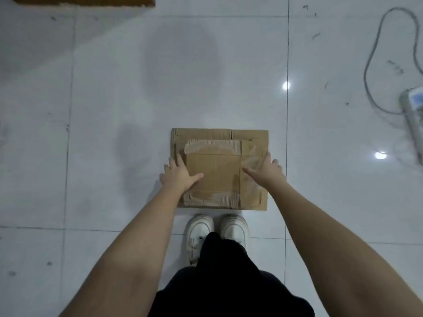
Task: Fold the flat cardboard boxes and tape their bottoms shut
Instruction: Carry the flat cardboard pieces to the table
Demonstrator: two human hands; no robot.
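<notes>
ok so from my feed: the flat cardboard box (pixel 219 168) lies on the floor (pixel 114 110) pretty much dead centre, just ahead of the shoes (pixel 216 232). My left hand (pixel 180 175) sits over its left edge and my right hand (pixel 265 168) over its right side, thumbs pointing in at each other. Far right on the floor there's a power strip (pixel 413 115) with its cable (pixel 375 53) looping away behind it. Another cardboard piece (pixel 80 1) pokes in at the far left corner, well apart from the box.
</notes>
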